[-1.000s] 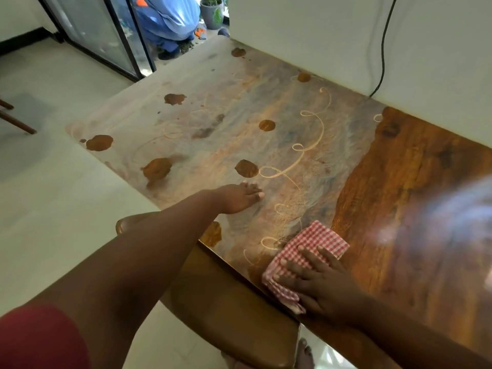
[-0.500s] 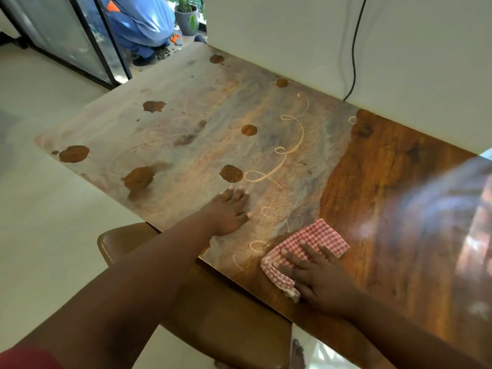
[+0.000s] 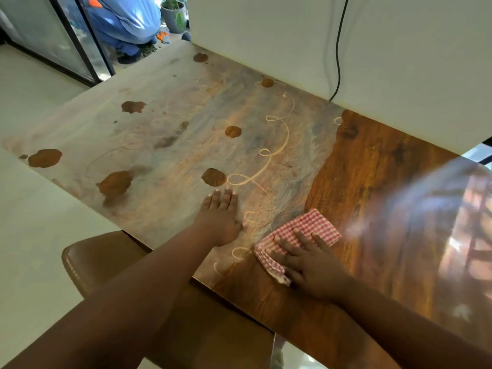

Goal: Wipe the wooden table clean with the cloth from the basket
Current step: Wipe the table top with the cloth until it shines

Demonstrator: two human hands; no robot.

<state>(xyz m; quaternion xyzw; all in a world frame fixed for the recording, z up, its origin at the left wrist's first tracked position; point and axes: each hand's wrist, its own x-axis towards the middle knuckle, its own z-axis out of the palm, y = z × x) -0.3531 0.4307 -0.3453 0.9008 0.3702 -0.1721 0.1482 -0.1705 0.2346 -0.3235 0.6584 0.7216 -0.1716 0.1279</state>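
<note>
From the head view, my right hand (image 3: 311,265) lies flat on the red-checked cloth (image 3: 303,235), fingers (image 3: 300,239) straight and spread so the press reaches across the folded pad rather than bunching it. The cloth sits on the desk (image 3: 372,182) near its front edge, right on the line where dark, glossy wood to the right meets the pale, dusty film to the left — I judge that is the working edge of the wipe, with the whole left stretch not yet done.

My left hand (image 3: 221,217) rests palm-down on the dusty part, just left of the cloth and apart from it, fingers straight and close together, holding nothing; I take it as a brace while I lean over. Just beyond its fingertips is a brown blotch (image 3: 213,177), and looping finger-like trails (image 3: 277,147) run through the film toward the far wall.

A brown leather chair (image 3: 111,265) is tucked under the near edge, partly covered by my left forearm. A black cable (image 3: 338,49) hangs down the wall to the far edge of the desk.

Hard to make out: the basket is nowhere in view, the right end of the desk is washed out by a bright reflection (image 3: 452,222), and the near corner of the cloth folds under my palm. A crouching person in blue (image 3: 125,22) is cut off at the top.
</note>
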